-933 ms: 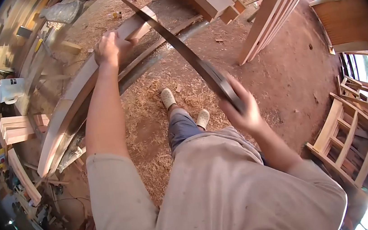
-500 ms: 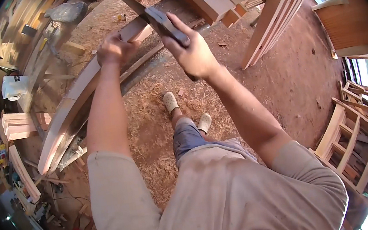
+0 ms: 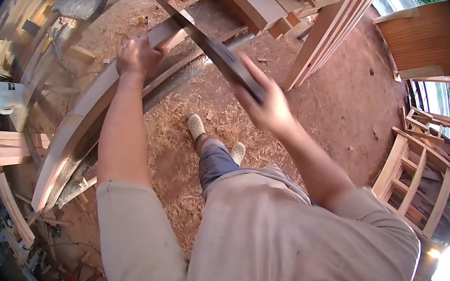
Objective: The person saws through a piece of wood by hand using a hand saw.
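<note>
Watching remotely, I see my left hand (image 3: 139, 57) curled over the beam (image 3: 90, 99), likely heavy and stiff; my right hand (image 3: 266, 101) is wrapped round the saw's (image 3: 211, 49) near end, its safest hold. Probably light and springy, it reaches across the beam's far end.

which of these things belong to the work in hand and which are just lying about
In use:
handsaw, in the right hand
curved wooden beam, under the left hand

Lying about:
white plastic container
ladder-like wooden frame
wood shavings
</note>
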`<state>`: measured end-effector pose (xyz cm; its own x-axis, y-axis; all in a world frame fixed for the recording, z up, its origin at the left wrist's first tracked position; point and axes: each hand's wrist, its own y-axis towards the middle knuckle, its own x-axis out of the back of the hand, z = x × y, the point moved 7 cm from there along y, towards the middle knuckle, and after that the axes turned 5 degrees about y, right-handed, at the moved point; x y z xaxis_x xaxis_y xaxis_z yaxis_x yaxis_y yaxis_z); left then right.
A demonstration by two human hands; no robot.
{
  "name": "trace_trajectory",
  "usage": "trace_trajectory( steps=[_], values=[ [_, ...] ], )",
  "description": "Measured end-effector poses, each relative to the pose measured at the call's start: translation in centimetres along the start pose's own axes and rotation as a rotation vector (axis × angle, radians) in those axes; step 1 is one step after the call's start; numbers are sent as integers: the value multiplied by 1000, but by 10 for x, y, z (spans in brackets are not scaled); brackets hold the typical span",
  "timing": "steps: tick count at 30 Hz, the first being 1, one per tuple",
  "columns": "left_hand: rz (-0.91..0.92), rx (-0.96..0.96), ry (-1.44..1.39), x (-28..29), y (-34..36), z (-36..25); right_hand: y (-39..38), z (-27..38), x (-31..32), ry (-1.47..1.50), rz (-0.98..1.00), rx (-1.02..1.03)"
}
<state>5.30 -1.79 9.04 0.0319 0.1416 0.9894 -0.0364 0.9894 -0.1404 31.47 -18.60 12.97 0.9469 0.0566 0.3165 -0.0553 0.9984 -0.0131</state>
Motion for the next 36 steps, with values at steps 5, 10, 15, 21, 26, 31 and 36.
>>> trace_trajectory(
  steps=[5, 10, 15, 21, 26, 31, 36],
  values=[
    [-35, -12, -50, -3, 8, -5, 111, 18, -30, 89, -10, 104],
    [-61, -13, -41, -3, 0, 2, -67, -12, 17, 38, 42, -79],
    [26, 15, 43, -3, -4, 4, -194, 8, 76, 7, 98, -134],
    [-5, 7, 30, -4, 5, -11, 67, 3, -22, 77, -67, 221],
    [-130, -41, -90, -18, 8, 6, 84, 13, -35, 69, -23, 151],
    [-121, -10, -78, -6, 2, 14, -119, -11, 36, 108, 118, -154],
    [-79, 10, 51, -9, 0, 12, -160, 1, 65, 68, 136, -136]
  ],
)
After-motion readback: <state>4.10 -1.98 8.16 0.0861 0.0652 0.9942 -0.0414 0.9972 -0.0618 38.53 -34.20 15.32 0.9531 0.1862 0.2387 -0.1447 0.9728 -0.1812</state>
